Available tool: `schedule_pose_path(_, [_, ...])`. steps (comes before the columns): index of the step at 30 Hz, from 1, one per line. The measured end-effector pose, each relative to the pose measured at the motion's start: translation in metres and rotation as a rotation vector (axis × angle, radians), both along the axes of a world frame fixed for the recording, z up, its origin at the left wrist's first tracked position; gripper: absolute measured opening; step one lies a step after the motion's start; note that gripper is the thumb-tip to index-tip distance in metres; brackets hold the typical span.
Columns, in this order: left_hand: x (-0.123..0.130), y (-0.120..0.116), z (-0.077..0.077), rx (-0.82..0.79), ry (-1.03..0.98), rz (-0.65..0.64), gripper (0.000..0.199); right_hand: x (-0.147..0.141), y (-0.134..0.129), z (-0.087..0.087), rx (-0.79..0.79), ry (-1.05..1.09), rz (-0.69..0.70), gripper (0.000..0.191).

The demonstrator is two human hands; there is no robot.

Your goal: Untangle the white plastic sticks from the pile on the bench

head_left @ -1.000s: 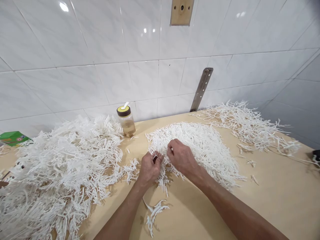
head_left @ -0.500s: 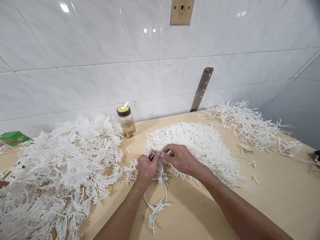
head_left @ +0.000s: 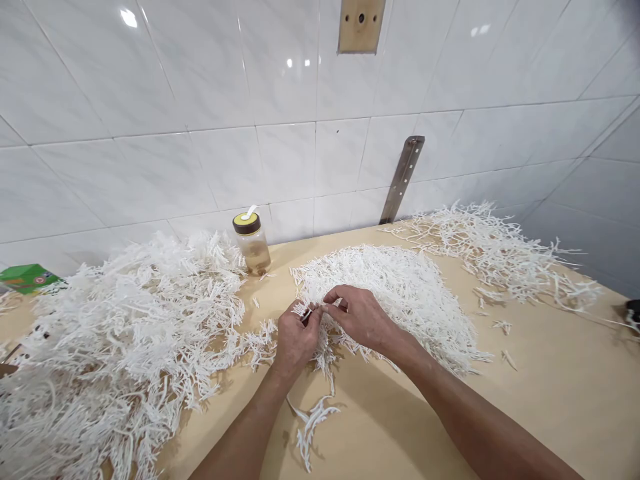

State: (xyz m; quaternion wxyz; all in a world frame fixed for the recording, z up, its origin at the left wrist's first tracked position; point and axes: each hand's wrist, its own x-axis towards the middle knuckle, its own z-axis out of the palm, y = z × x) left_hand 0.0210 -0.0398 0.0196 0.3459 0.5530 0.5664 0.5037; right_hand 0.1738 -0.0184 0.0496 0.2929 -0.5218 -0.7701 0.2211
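Note:
My left hand (head_left: 299,331) is closed in a pinch on a small white branched plastic piece (head_left: 301,309), whose prongs stick out past the fingers. Thumb and forefinger of my right hand (head_left: 356,315) meet the left fingertips and pinch the same piece; the exact contact is partly hidden. Both hands are at the near left edge of a flat heap of white pieces (head_left: 400,287). Below them, a loose white branched strand (head_left: 314,420) lies on the table.
A large tangled white pile (head_left: 130,333) covers the left. Behind it stands a lidded bottle of liquid (head_left: 256,250); a green box (head_left: 27,278) is at far left. More white strands (head_left: 495,250) lie back right. A metal bracket (head_left: 401,180) leans by the tiled wall (head_left: 215,67).
My hands stay together in nearly the same place, with only small finger shifts. The white piece in the left hand has turned slightly. The view has moved a little.

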Motion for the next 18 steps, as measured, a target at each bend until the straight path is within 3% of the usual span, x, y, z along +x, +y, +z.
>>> schedule_pose_path(13, [-0.0009, 0.0004, -0.0045, 0.005, 0.017, -0.039, 0.032, 0.0015, -0.0007, -0.0004, -0.024, -0.098, 0.02, 0.017])
schedule_pose_path(18, [0.0, -0.0004, -0.0031, 0.006, 0.059, -0.01, 0.026, -0.0006, -0.0023, -0.0042, 0.069, -0.163, 0.006, 0.015])
